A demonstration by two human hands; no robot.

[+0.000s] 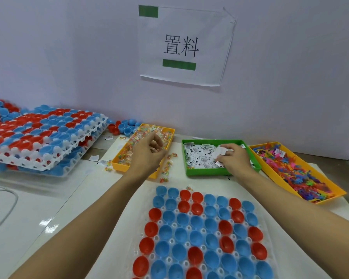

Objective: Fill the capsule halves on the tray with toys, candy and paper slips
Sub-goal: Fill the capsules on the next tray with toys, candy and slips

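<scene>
A clear tray (138,252) in front of me holds several open red and blue capsule halves (199,234), which look empty. My left hand (147,152) is over the yellow bin of wrapped candy (117,164), fingers curled around some candy packets. My right hand (232,158) reaches into the green bin of paper slips (201,172) and pinches a few white slips. The yellow bin of colourful toys (338,191) lies to the right, untouched.
Stacked white trays (48,164) of red and blue capsule halves lie at the left, with loose halves (125,125) behind the candy bin. Loose candy packets (165,174) lie between the bins. A wall with a paper sign (181,47) rises just behind.
</scene>
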